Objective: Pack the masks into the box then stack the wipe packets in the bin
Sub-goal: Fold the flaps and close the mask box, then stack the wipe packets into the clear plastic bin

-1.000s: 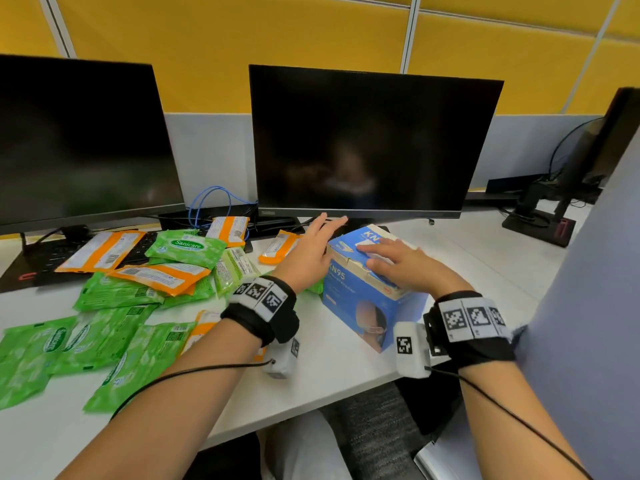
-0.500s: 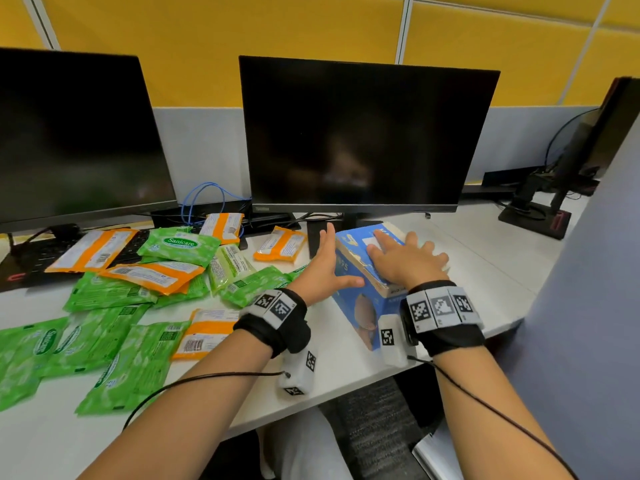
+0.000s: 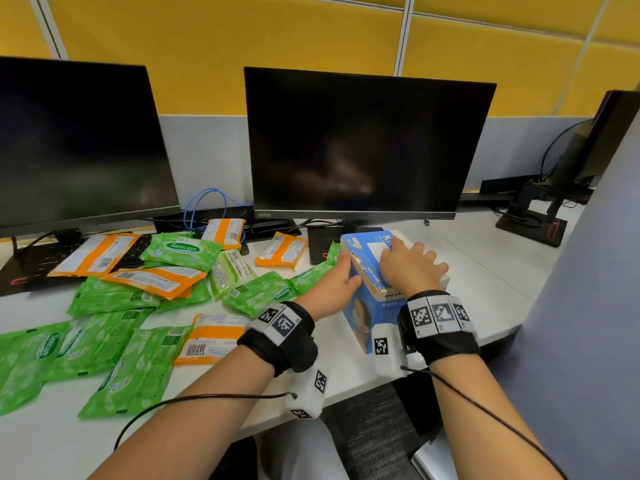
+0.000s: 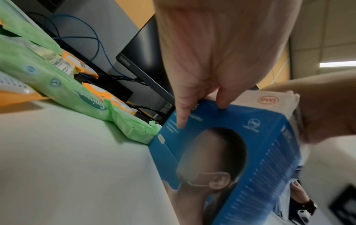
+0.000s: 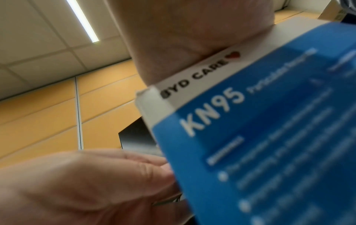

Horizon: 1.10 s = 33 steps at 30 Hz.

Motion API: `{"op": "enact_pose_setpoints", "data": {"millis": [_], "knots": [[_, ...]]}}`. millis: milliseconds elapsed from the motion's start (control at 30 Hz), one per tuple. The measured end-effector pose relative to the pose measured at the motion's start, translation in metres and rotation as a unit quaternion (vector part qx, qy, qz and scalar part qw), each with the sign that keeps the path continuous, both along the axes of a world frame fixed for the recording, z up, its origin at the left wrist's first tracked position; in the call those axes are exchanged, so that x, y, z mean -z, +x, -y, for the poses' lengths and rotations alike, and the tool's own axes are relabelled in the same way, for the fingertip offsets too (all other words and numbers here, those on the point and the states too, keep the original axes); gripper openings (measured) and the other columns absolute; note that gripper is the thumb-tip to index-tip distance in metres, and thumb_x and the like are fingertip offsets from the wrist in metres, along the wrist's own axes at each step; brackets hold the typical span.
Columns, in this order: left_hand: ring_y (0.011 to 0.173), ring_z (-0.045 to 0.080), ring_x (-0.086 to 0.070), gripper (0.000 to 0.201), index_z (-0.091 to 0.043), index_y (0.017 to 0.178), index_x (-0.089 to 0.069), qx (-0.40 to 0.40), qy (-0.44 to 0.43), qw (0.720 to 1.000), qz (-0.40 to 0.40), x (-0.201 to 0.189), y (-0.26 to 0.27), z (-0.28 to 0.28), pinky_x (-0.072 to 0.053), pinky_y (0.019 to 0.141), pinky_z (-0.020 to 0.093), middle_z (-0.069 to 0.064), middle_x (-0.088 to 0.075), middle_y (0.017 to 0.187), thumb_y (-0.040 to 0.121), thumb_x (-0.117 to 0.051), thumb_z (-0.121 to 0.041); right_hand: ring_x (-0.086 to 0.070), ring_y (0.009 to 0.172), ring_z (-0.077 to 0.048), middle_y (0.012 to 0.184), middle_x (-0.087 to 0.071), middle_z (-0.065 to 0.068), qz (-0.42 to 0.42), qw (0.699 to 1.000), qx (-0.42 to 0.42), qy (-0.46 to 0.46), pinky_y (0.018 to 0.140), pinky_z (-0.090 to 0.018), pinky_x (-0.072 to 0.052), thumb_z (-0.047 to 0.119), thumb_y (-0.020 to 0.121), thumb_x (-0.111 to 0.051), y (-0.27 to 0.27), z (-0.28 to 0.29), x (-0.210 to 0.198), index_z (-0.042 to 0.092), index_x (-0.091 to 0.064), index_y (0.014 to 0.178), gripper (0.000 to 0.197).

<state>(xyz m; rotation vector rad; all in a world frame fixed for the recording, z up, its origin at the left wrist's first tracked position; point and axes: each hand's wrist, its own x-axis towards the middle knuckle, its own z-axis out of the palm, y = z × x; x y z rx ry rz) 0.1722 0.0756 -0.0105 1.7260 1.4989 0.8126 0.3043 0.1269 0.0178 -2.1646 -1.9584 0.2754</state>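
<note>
The blue KN95 mask box (image 3: 375,306) stands on the white desk (image 3: 485,282), right of centre, with its lid down. My left hand (image 3: 341,275) lies against the box's left side, and in the left wrist view its straight fingertips (image 4: 181,123) touch the blue box (image 4: 250,152). My right hand (image 3: 412,265) rests flat on the lid with fingers spread, and its palm (image 5: 192,38) presses on the box's top edge (image 5: 250,121). Green wipe packets (image 3: 180,247) and orange wipe packets (image 3: 156,280) lie scattered to the left. No loose masks or bin show.
Two dark monitors (image 3: 360,143) stand at the back, with a black keyboard (image 3: 41,261) and a blue cable (image 3: 204,206) beneath the left one. A third monitor's stand (image 3: 530,220) is at far right. A grey partition (image 3: 588,306) stands close on my right. The desk's front edge runs just under my wrists.
My left hand has drawn back from behind the box and now lies against its left side. My right hand has stayed on the lid, shifting slightly across it.
</note>
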Motion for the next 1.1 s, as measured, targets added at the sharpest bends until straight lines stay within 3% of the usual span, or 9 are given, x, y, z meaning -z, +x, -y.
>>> {"op": "enact_pose_setpoints", "data": {"millis": [167, 300, 433, 600, 767, 867, 967, 1033, 1100], "knots": [[0.112, 0.012, -0.049, 0.058, -0.015, 0.151, -0.003, -0.011, -0.009, 0.999, -0.037, -0.004, -0.001, -0.004, -0.039, 0.085, 0.023, 0.003, -0.047, 0.134, 0.101, -0.031, -0.01, -0.029, 0.134, -0.035, 0.143, -0.034, -0.015, -0.003, 1.0, 0.012, -0.006, 0.108, -0.058, -0.018, 0.035, 0.096, -0.037, -0.003, 0.002, -0.003, 0.027, -0.026, 0.145, 0.05], [0.145, 0.024, -0.019, 0.062, -0.014, 0.153, -0.002, -0.082, -0.009, 0.994, -0.076, -0.017, -0.03, 0.004, -0.021, 0.113, 0.029, 0.008, -0.008, 0.16, 0.102, -0.036, -0.018, -0.028, 0.136, -0.031, 0.146, -0.033, -0.013, -0.084, 0.99, -0.024, 0.107, 0.109, -0.053, -0.023, 0.03, 0.099, -0.037, -0.009, 0.006, -0.018, 0.024, -0.035, 0.143, 0.044], [0.148, 0.02, -0.011, 0.056, -0.016, 0.151, -0.02, -0.094, 0.024, 0.981, -0.169, -0.029, -0.082, 0.024, -0.017, 0.115, 0.03, 0.006, -0.005, 0.161, 0.1, -0.042, -0.023, -0.05, 0.119, -0.024, 0.128, -0.055, -0.007, -0.197, 0.926, -0.197, 0.254, 0.102, -0.04, -0.04, 0.023, 0.095, -0.045, -0.048, 0.013, -0.029, 0.019, -0.059, 0.126, 0.034], [0.146, 0.026, -0.017, 0.055, -0.016, 0.148, -0.029, -0.151, -0.075, 0.936, -0.31, -0.016, -0.162, 0.063, -0.022, 0.116, 0.042, 0.011, -0.015, 0.158, 0.098, -0.046, -0.032, -0.059, 0.107, -0.016, 0.116, -0.066, -0.002, -0.231, 0.891, -0.364, 0.143, 0.093, -0.026, -0.044, 0.015, 0.092, -0.05, -0.122, 0.032, -0.019, 0.018, -0.068, 0.114, 0.028], [0.14, 0.035, -0.026, 0.055, -0.021, 0.143, -0.036, -0.269, -0.182, 0.879, -0.35, -0.004, -0.236, 0.116, -0.031, 0.111, 0.048, 0.016, -0.025, 0.153, 0.093, -0.053, -0.036, -0.061, 0.107, -0.017, 0.12, -0.063, 0.0, -0.137, 0.862, -0.485, -0.057, 0.09, -0.027, -0.047, 0.023, 0.092, -0.058, -0.182, 0.059, 0.017, 0.024, -0.065, 0.119, 0.029], [0.145, 0.036, -0.011, 0.055, -0.021, 0.142, -0.039, -0.351, -0.086, 0.841, -0.402, -0.01, -0.26, 0.149, -0.019, 0.116, 0.05, 0.017, -0.018, 0.156, 0.091, -0.056, -0.031, -0.052, 0.12, -0.019, 0.135, -0.053, -0.001, -0.065, 0.825, -0.541, -0.147, 0.094, -0.029, -0.041, 0.032, 0.088, -0.063, -0.213, 0.082, 0.035, 0.031, -0.053, 0.133, 0.046], [0.143, 0.036, -0.015, 0.047, -0.012, 0.132, -0.049, -0.458, 0.081, 0.768, -0.441, -0.036, -0.27, 0.186, -0.015, 0.116, 0.054, 0.019, -0.026, 0.152, 0.088, -0.059, -0.023, -0.035, 0.137, -0.024, 0.151, -0.032, -0.002, 0.028, 0.812, -0.559, -0.162, 0.108, -0.041, -0.035, 0.051, 0.08, -0.067, -0.236, 0.101, 0.051, 0.039, -0.028, 0.146, 0.078], [0.144, 0.038, -0.013, 0.047, -0.006, 0.129, -0.05, -0.531, 0.069, 0.735, -0.415, -0.053, -0.278, 0.209, -0.008, 0.115, 0.056, 0.023, -0.026, 0.151, 0.087, -0.06, -0.025, -0.023, 0.142, -0.029, 0.156, -0.018, -0.007, 0.048, 0.801, -0.574, -0.165, 0.112, -0.05, -0.029, 0.059, 0.074, -0.069, -0.25, 0.117, 0.056, 0.042, -0.017, 0.148, 0.092], [0.141, 0.042, -0.019, 0.057, -0.002, 0.133, -0.044, -0.58, -0.049, 0.71, -0.396, -0.061, -0.293, 0.224, -0.007, 0.113, 0.062, 0.027, -0.031, 0.148, 0.088, -0.058, -0.035, -0.019, 0.144, -0.032, 0.158, -0.011, -0.008, 0.067, 0.78, -0.598, -0.172, 0.113, -0.053, -0.025, 0.065, 0.071, -0.068, -0.262, 0.131, 0.06, 0.045, -0.013, 0.148, 0.097]]}}
